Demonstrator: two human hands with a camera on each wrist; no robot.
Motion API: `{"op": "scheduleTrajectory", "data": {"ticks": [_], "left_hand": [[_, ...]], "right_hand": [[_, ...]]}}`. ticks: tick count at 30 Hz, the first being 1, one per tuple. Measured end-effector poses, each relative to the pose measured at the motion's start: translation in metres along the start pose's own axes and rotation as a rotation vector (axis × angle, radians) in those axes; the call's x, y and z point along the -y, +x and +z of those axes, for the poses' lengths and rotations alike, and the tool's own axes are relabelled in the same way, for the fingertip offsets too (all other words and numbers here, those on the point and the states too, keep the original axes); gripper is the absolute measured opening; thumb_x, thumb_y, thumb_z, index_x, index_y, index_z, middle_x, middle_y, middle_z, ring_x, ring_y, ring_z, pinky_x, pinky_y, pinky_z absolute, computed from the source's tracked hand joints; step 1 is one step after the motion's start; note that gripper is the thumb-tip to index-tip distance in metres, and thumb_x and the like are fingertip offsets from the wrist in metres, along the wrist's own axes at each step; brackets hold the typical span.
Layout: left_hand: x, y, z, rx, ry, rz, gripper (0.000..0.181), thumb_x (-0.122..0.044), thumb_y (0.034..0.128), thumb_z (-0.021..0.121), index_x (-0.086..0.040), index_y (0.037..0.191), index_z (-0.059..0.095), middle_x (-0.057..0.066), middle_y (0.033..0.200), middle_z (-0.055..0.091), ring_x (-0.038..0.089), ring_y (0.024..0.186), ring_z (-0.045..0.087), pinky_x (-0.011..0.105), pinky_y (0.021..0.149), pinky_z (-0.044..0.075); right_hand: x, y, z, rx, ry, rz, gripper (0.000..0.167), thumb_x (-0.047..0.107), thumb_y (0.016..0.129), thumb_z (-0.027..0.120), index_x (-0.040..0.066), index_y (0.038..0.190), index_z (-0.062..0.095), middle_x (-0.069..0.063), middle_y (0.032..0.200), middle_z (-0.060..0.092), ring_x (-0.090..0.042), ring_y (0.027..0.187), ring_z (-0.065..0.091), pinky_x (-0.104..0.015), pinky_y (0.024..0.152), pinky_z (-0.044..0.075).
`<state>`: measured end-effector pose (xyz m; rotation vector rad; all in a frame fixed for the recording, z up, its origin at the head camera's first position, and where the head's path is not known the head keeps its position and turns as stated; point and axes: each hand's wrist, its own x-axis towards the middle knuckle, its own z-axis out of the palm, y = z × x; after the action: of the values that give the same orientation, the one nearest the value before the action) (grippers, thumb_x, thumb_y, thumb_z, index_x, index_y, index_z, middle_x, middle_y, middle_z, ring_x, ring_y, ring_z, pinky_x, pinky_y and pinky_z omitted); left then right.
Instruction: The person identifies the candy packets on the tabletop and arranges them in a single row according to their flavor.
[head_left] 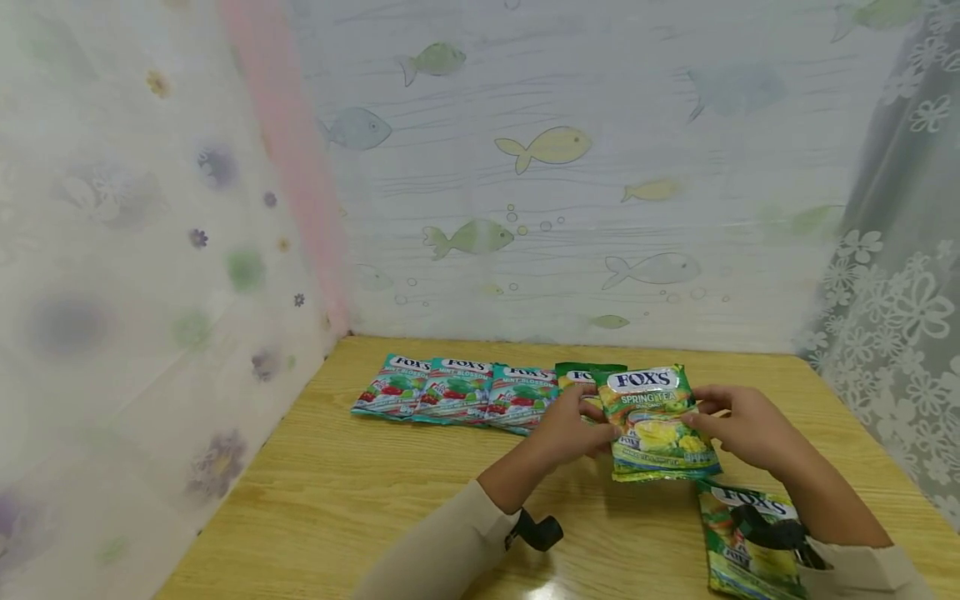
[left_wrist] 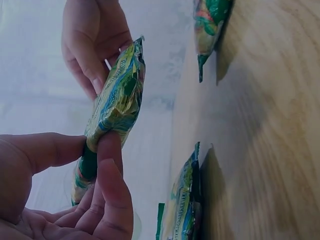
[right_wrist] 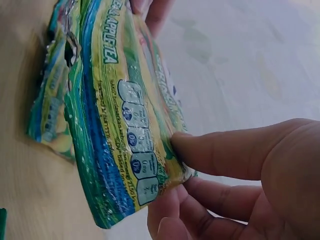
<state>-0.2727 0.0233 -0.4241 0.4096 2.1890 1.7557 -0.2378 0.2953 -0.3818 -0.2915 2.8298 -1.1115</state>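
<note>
Between both hands, above the table, is a yellow-green Fox's Spring Tea candy bag (head_left: 660,429), its printed front towards the head camera. My left hand (head_left: 566,429) pinches its left edge, thumb in front and fingers behind. At the opposite edge, my right hand (head_left: 742,425) pinches it the same way. In the left wrist view the held candy bag (left_wrist: 117,95) appears edge-on, clear of the tabletop. The right wrist view shows the thumb (right_wrist: 220,152) pressing on its printed face. Behind the left hand lies another green Fox's bag (head_left: 592,371), partly hidden.
Three teal Fox's Mint Blossom bags (head_left: 457,392) lie overlapping in a row at the back left of the wooden table (head_left: 337,500). One more green Fox's bag (head_left: 738,554) lies under the right forearm. A fish-patterned curtain (head_left: 525,192) hangs behind the table.
</note>
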Motion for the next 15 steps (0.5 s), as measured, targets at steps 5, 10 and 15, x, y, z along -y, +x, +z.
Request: {"op": "scheduleTrajectory", "data": {"ticks": [5, 10, 15], "left_hand": [[-0.006, 0.009, 0.004, -0.057, 0.021, 0.005, 0.069, -0.023, 0.0924, 0.081, -0.019, 0.153, 0.047, -0.004, 0.108, 0.071, 0.034, 0.084, 0.075, 0.048, 0.076, 0.064], [-0.008, 0.018, 0.007, -0.110, -0.003, 0.007, 0.064, -0.024, 0.0918, 0.081, -0.018, 0.150, 0.054, -0.001, 0.113, 0.072, 0.025, 0.080, 0.073, 0.045, 0.073, 0.063], [-0.009, 0.028, 0.010, -0.138, -0.103, 0.049, 0.055, -0.021, 0.0928, 0.080, -0.018, 0.144, 0.060, -0.001, 0.113, 0.071, 0.017, 0.085, 0.072, 0.043, 0.076, 0.063]], "right_hand": [[-0.002, 0.003, -0.004, -0.053, -0.004, 0.002, 0.067, 0.036, 0.105, 0.062, -0.012, 0.149, 0.046, -0.033, 0.132, 0.060, -0.037, 0.106, 0.068, -0.043, 0.076, 0.062], [-0.002, 0.008, -0.006, -0.107, 0.013, 0.034, 0.063, 0.036, 0.107, 0.058, -0.008, 0.150, 0.047, -0.034, 0.137, 0.057, -0.040, 0.109, 0.066, -0.041, 0.074, 0.060], [-0.004, 0.015, -0.003, -0.178, 0.032, 0.054, 0.061, 0.036, 0.108, 0.055, -0.006, 0.152, 0.047, -0.034, 0.141, 0.055, -0.044, 0.114, 0.062, -0.038, 0.072, 0.058]]}}
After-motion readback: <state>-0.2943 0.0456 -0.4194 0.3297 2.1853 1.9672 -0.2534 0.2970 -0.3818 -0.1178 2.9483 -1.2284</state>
